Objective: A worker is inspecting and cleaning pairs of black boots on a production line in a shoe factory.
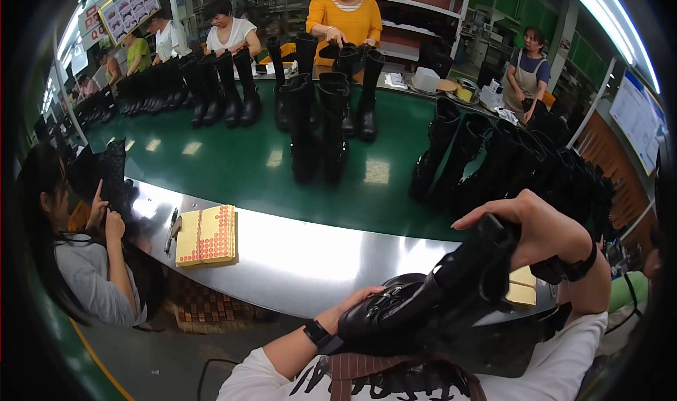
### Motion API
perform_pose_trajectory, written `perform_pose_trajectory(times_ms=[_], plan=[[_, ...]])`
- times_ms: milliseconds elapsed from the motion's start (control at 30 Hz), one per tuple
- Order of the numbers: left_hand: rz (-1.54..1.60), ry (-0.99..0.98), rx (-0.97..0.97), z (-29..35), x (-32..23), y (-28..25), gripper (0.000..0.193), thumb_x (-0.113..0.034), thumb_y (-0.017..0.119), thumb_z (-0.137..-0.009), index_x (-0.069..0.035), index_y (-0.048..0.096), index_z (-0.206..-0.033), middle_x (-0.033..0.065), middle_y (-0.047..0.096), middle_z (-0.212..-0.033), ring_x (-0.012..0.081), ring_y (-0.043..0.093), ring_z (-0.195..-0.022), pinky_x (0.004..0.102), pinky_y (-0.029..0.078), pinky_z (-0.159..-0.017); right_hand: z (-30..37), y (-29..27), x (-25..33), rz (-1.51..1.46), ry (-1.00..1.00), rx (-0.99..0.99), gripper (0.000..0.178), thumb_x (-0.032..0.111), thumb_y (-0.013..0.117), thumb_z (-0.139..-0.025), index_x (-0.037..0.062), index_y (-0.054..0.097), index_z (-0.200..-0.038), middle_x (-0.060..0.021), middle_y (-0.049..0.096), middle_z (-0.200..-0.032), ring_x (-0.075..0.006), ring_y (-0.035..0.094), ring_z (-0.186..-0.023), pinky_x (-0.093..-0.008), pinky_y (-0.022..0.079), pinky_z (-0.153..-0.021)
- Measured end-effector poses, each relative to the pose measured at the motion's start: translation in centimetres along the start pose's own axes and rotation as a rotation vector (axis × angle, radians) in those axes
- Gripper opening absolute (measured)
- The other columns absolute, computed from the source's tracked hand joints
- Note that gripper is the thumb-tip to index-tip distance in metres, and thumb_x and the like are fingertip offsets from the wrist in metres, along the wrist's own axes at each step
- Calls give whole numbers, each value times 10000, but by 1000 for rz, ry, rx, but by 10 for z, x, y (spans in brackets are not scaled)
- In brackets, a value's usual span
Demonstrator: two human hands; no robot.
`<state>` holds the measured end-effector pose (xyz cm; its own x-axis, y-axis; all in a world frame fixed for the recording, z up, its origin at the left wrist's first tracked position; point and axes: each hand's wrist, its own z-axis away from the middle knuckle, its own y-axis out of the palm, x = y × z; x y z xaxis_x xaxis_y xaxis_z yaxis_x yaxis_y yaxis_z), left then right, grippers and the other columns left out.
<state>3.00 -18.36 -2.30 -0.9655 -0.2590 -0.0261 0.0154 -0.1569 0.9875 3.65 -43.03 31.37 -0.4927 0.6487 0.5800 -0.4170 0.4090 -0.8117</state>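
A tall black boot (430, 288) lies across my lap in front of the steel table edge, toe to the left and shaft up to the right. My left hand (356, 304) grips the toe end from below, near a small metal buckle. My right hand (539, 225) clasps the top of the shaft, fingers stretched over it. Both wrists wear a dark band.
A green conveyor belt (233, 165) carries several black boots (317, 126) in rows. A yellow sticker sheet pad (206, 235) and a small tool lie on the steel ledge (317, 260). A seated person (77, 253) works at left; other workers stand across the belt.
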Motion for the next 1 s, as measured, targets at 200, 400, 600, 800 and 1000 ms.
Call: perform_pose_trajectory(times_ms=[200,400,600,800,1000], plan=[[-739,318,-227,6,-17,7,468,-310,414,-1037,-1,463,-1386,176,558,-1333,240,606,-1179,402,513,-1004,-3,-21,-6,-135,17,-370,350,0,877,-641,-42,708,-944,-1,719,-899,-42,601,-818,-233,505,-773],[-396,438,-173,36,-68,17,558,-399,398,-1018,2,407,-1406,258,565,-1258,362,599,-1157,465,504,-997,0,-136,-10,-242,65,-1067,455,264,812,-800,-28,673,-1119,-111,725,-973,-171,709,-802,-291,560,-738],[-334,615,-311,54,-108,3,457,-312,421,-993,19,525,-1290,188,643,-1100,302,648,-974,410,540,-884,-52,-213,-48,-225,-403,-1549,275,121,714,-851,-57,667,-1055,-121,709,-883,-189,694,-725,-282,566,-660],[-162,722,-403,58,-124,-18,384,-258,423,-988,38,562,-1189,170,661,-960,285,645,-855,412,545,-821,-145,-281,-159,455,547,-1447,827,628,784,-699,-72,653,-1121,-209,685,-1063,-287,700,-939,-368,561,-739],[-231,656,-370,61,-127,-18,324,-211,448,-996,47,558,-1158,183,653,-950,293,648,-880,429,538,-825,-289,-203,-310,568,838,-1086,613,493,761,-778,4,677,-1138,-243,679,-1132,-411,639,-1103,-457,512,-938]])
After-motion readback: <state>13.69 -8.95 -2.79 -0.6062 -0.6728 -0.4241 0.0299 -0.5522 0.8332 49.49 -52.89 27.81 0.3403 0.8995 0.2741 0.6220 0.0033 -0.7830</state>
